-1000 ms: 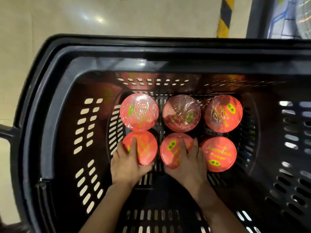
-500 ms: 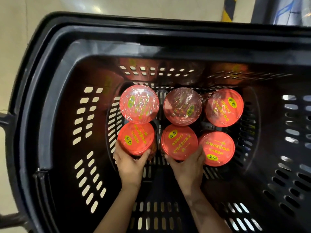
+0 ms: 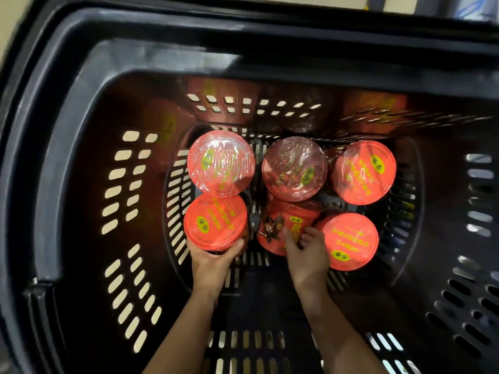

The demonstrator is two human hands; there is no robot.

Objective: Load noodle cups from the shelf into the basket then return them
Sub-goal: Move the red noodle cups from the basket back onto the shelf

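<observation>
Six red noodle cups sit in the black basket [image 3: 67, 163], three far, three near. The left hand [image 3: 213, 261] grips the near-left cup [image 3: 215, 222] from below. The right hand [image 3: 306, 255] curls round the tilted near-middle cup [image 3: 290, 222].

The black basket [image 3: 81, 85] ran off the frame on every side, and its rim at the left edge was smeared by blur. The tilted middle noodle cup [image 3: 283, 225] had its lid hidden beneath the back middle cup [image 3: 294, 168]; both forearms were cropped by the bottom edge
</observation>
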